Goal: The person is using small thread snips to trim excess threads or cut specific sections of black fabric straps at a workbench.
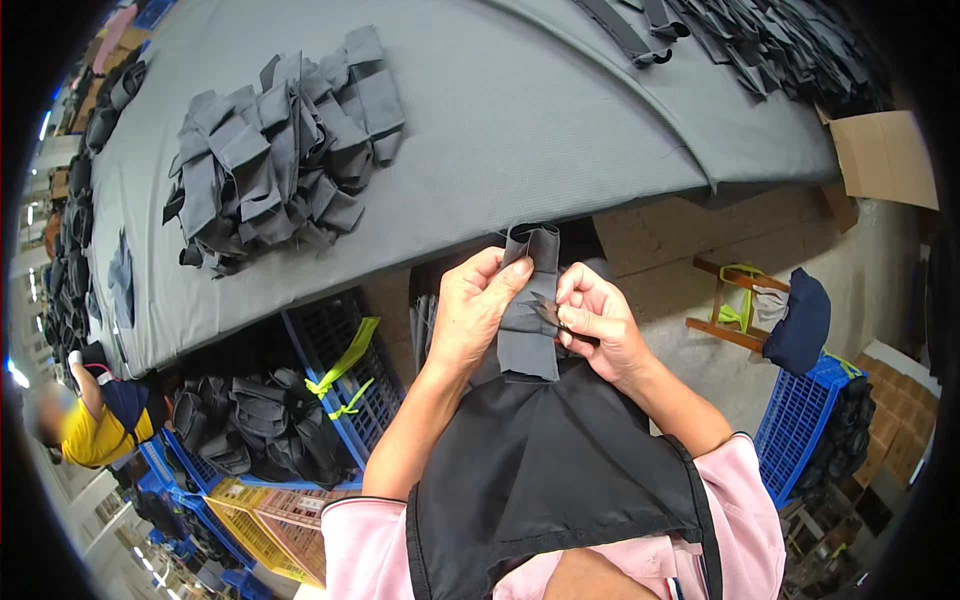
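Observation:
My left hand (pixel 468 312) pinches a folded dark grey fabric strip (pixel 528 350) between thumb and fingers, in front of my chest at the table's near edge. The strip hangs upright, its top end folded over into a loop. In my right hand (pixel 605 328) is a small pair of thread snips (pixel 545 308), the dark blades lying against the strip's right side. My right fingers are closed round the snips and hide their handle. Whether the blades have a thread between them is too small to tell.
A heap of grey fabric pieces (pixel 275 150) lies on the grey-covered table (pixel 500 130). More dark strips (pixel 785 45) are piled far right. Blue crates (pixel 800 420), a wooden stool (pixel 735 300) and a cardboard flap (pixel 885 155) stand right. A person in yellow (pixel 100 425) is at left.

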A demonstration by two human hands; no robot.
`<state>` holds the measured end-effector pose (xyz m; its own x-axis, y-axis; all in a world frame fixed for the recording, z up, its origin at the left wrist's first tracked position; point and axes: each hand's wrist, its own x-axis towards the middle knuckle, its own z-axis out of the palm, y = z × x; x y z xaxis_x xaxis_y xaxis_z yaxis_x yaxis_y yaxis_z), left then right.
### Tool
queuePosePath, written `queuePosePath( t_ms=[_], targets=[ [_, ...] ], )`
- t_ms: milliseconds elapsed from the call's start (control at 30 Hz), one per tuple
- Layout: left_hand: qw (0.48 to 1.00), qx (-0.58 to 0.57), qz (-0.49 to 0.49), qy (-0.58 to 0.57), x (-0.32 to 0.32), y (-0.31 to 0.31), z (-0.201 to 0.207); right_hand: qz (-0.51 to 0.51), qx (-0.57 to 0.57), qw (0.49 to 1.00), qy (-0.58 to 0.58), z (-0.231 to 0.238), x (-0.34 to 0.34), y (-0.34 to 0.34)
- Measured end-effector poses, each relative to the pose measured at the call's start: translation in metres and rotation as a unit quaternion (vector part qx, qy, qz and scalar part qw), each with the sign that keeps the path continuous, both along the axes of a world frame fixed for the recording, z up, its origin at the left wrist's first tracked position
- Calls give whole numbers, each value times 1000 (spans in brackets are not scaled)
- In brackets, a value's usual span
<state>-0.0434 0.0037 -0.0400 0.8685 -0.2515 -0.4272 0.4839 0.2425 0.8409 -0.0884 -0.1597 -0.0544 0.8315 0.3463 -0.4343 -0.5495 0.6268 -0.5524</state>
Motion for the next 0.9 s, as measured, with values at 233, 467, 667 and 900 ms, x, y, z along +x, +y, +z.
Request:
queuePosePath(
  t_ms=[233,467,667,900],
  targets=[
    [1000,6,2,-27,-1,1,-6,28,-49,997,-46,5,3,-8],
    [998,56,17,-32,-5,8,-10,77,-572,710,-403,53,10,-20],
    [994,66,55,-71,-6,0,-5,72,-594,676,-431,52,14,-25],
    [994,95,14,-60,-8,3,-7,80,-569,654,-493,47,19,-22]
  ],
)
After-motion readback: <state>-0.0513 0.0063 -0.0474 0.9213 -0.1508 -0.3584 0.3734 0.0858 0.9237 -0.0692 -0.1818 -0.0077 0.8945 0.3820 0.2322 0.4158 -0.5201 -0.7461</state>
